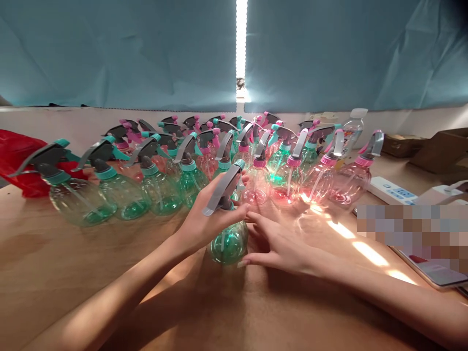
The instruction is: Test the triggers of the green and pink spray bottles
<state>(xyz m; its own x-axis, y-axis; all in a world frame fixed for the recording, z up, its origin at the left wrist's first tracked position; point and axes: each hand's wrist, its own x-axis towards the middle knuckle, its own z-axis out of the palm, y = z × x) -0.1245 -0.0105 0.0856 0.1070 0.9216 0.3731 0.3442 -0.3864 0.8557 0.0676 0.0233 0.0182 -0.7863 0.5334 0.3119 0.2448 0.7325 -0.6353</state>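
A green spray bottle (228, 243) with a grey trigger head stands upright at the centre, nearest to me. My left hand (210, 209) is wrapped round its neck just below the sprayer. Beside the bottle's right side, my right hand (274, 241) has its thumb and fingers spread, with the fingertips close to the body of the bottle; whether they touch it I cannot tell. Behind both hands, green spray bottles (133, 197) line the left side, and pink-collared ones (321, 178) line the right.
More spray bottles stand in rows behind, near the wall. On the wooden table (73, 273), a red bag (27, 161) lies far left. A capped clear bottle (353, 131), a white power strip (391, 190), a phone (435, 268) and a brown box (442, 153) are on the right.
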